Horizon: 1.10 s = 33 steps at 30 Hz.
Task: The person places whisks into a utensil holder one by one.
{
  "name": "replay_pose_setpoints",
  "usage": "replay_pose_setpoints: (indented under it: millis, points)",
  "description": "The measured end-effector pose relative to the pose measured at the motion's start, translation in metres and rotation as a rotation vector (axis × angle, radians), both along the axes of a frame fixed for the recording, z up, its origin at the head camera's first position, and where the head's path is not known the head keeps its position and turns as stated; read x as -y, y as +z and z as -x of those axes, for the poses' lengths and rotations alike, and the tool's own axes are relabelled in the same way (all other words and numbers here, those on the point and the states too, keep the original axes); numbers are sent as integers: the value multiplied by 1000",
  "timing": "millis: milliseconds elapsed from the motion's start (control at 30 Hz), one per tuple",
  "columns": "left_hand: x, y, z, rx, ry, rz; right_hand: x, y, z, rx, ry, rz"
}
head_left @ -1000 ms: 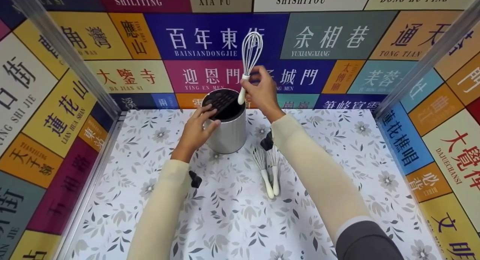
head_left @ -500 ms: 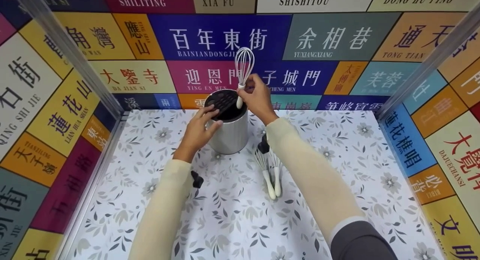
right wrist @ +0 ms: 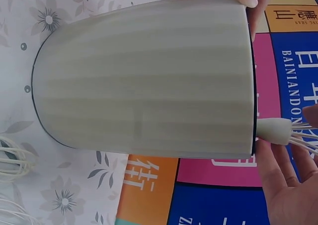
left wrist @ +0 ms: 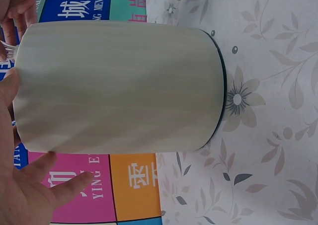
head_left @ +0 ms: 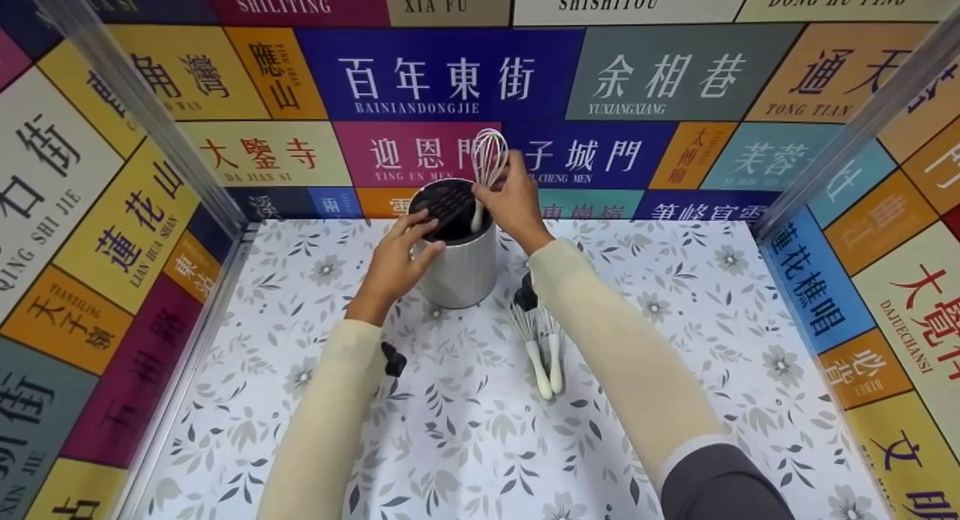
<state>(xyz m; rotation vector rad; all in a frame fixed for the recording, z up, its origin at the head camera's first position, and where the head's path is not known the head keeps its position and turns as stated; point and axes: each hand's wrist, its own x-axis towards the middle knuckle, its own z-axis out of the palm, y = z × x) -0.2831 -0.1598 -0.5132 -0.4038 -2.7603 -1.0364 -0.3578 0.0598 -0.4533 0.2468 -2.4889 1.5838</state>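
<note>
A pale whisk (head_left: 490, 157) stands head up over the utensil holder (head_left: 457, 272), its handle partly inside the mouth. My right hand (head_left: 513, 201) pinches the whisk near where the wires meet the handle. In the right wrist view, the top of the whisk handle (right wrist: 274, 131) shows just past the rim, beside the fingers. My left hand (head_left: 397, 257) touches the left side of the holder's rim, fingers spread and fairly straight. Inside the mouth, a black slotted piece (head_left: 448, 203) lies near the left fingertips; its lower part is hidden. The holder's outside (left wrist: 119, 86) is light and smooth.
Two more whisks (head_left: 547, 359) lie side by side on the flower-patterned table (head_left: 450, 445), partly behind the right sleeve. A printed wall (head_left: 435, 70) with coloured signs rises close behind the holder. Side panels with clear corner posts (head_left: 135, 107) bound the table.
The right hand has moved slightly left and down, lowering the whisk handle further into the holder. The left hand stays on the rim. The two lying whisks have not moved.
</note>
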Motion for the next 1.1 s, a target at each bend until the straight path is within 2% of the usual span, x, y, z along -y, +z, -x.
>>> replay_pose_setpoints:
  millis: [333, 567, 867, 1100]
  points:
    - [0, 1, 0, -31, -10, 1, -3, 1, -3, -3, 12, 1]
    - [-2, 2, -1, -23, -5, 3, -2, 2, -4, -15, -27, -3]
    - [-1, 1, 1, -31, -7, 0, -2, 2, -6, 17, -46, 5]
    - [-1, 2, 0, -29, -1, 12, -1, -1, -7, -16, -32, -13]
